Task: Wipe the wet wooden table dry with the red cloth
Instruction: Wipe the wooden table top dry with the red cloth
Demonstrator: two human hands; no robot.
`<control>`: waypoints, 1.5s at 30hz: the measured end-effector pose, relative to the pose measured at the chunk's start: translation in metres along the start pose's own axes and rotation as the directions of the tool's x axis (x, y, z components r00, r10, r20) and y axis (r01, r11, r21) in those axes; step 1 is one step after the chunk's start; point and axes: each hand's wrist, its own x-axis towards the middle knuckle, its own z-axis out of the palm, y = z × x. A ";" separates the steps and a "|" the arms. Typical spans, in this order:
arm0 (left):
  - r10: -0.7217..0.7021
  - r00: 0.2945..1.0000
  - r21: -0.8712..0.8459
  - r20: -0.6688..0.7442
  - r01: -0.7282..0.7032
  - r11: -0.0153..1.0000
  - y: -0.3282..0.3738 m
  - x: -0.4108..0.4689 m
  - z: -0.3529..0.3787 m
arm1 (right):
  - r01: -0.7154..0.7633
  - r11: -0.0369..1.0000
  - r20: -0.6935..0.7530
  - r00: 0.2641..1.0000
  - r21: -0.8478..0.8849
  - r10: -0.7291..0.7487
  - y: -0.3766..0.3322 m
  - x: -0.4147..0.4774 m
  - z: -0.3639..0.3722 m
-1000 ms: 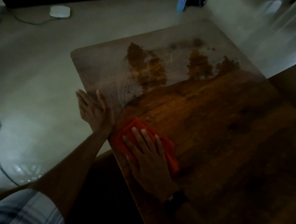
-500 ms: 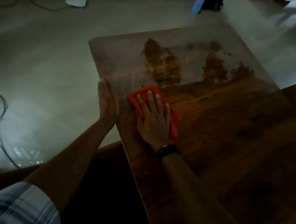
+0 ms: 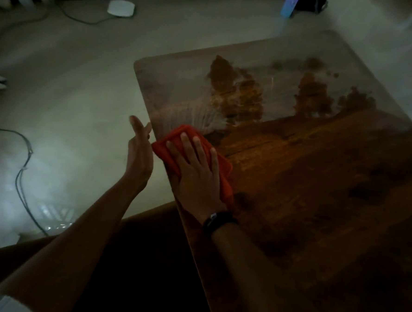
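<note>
Head view. My right hand (image 3: 195, 172) lies flat, fingers spread wide, palm pressed down on the red cloth (image 3: 223, 171); it grips nothing, it only pins the cloth to the wooden bench (image 3: 319, 187). The cloth sits at the bench's left edge, at about 9 o'clock on the top, one corner reaching that edge. A dark band (image 3: 216, 220) circles my right wrist.

My left hand (image 3: 139, 151) stands on its edge, off the bench, just beside the left rim, fingers straight and together, holding nothing. I cannot tell whether it touches the rim or the cloth.

From 11 to 1 o'clock on the top, beyond the cloth, lies a pale wet sheen (image 3: 284, 83) with fine streaks fanning out from the cloth. Darker brown patches (image 3: 237, 92) break that sheen. The near half of the bench is dark and shows its grain.

On the floor (image 3: 71, 87), a white round device (image 3: 121, 8) lies at 11 o'clock and a cable (image 3: 22, 168) runs at 9 o'clock.
</note>
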 end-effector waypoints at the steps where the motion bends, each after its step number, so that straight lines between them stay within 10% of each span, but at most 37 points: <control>1: 0.029 1.000 0.014 -0.012 -0.029 0.999 -0.001 0.002 0.003 | -0.008 1.000 0.023 1.000 0.005 0.008 0.011 0.012 -0.006; 12: 0.373 0.926 0.452 -0.056 -0.309 0.836 -0.001 0.009 0.001 | -0.528 0.844 -0.021 0.847 0.096 0.532 0.228 0.066 -0.099; 24: 0.229 0.971 0.399 -0.061 -0.187 0.898 -0.008 0.017 -0.006 | 0.066 0.998 0.059 0.996 -0.006 -0.065 0.004 0.036 -0.007; 29: 0.313 0.938 0.498 -0.148 -0.203 0.843 -0.009 0.004 0.015 | 0.070 0.997 0.065 0.995 0.038 -0.072 0.047 0.055 -0.026; 37: 0.495 0.782 0.644 0.378 -0.606 0.467 0.016 0.003 0.097 | -0.280 0.959 -0.060 0.959 -0.034 0.278 0.265 0.085 -0.095; 45: 0.344 0.639 0.594 0.688 -0.768 0.239 0.031 0.013 0.176 | -0.514 0.858 -0.129 0.849 0.025 0.512 0.383 0.103 -0.134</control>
